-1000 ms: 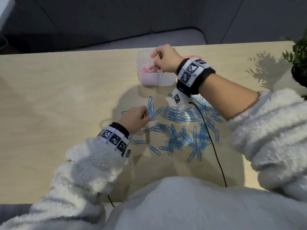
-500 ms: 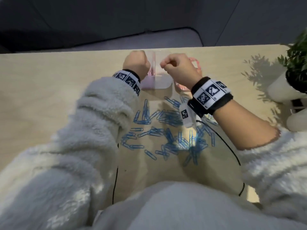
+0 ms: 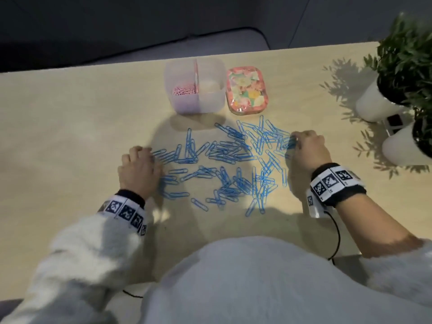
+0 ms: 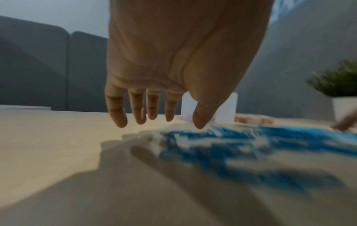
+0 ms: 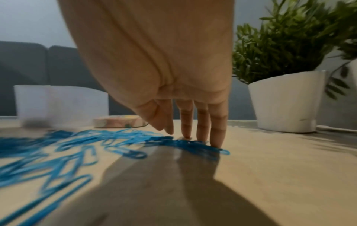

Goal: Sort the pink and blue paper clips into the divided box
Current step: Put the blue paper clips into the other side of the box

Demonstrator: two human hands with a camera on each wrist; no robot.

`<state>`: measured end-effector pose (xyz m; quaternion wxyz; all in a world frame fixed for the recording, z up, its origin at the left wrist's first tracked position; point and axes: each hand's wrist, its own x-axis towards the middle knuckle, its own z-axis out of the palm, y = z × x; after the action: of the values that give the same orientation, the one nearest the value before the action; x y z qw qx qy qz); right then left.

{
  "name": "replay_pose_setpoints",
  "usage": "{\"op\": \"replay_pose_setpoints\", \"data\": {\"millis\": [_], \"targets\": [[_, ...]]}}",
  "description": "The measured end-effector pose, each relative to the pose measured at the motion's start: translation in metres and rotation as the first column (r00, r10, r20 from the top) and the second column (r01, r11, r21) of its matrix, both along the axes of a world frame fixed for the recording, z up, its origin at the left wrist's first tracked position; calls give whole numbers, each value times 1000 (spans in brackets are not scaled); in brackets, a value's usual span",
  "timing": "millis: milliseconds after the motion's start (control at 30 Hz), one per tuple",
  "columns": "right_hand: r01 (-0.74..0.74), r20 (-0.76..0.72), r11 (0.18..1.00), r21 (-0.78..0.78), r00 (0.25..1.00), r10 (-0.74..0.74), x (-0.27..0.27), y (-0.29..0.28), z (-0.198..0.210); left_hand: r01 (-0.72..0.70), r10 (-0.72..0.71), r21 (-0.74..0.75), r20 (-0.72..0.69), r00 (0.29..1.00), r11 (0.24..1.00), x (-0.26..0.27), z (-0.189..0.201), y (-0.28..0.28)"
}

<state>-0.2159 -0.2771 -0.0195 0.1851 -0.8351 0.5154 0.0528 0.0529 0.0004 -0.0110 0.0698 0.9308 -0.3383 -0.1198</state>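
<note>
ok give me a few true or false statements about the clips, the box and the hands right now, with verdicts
1. Pink clips lie in the left compartment of the divided box. True.
2. The box's right compartment is full of blue clips. False: no blue shows in it.
3. The blue clips lie spread on the table. True.
4. The left hand holds a pink clip. False: its fingers hang straight, holding nothing.
5. The right hand touches clips with straight fingertips. True.
6. The floral tin sits left of the box. False: it sits right of it.

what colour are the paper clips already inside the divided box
Pink. The pink paper clips lie in the left compartment of the divided box; the head view shows it best.
</note>
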Motion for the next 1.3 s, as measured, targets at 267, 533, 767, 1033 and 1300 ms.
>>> {"op": "replay_pose_setpoints", "data": {"millis": [267, 533, 767, 1033, 1300], "targets": [[-341, 14, 939, -35, 940, 341, 44, 70, 1, 144, -146, -34, -63, 987, 989, -42, -16, -2], [-68, 68, 996, -52, 995, 72, 73, 1, 14, 207, -217, -129, -69, 974, 970, -25, -4, -80], [-319, -41, 944, -82, 948, 317, 110, 23, 2, 407, -402, 15, -128, 907, 913, -25, -8, -131], [-422, 201, 904, 70, 894, 401, 96, 38, 0, 526, -540, -121, -196, 819, 842, -34, -2, -112], [-488, 48, 861, 142, 872, 487, 102, 59, 10, 629, -619, -4, -180, 764, 777, -23, 4, -109]]}}
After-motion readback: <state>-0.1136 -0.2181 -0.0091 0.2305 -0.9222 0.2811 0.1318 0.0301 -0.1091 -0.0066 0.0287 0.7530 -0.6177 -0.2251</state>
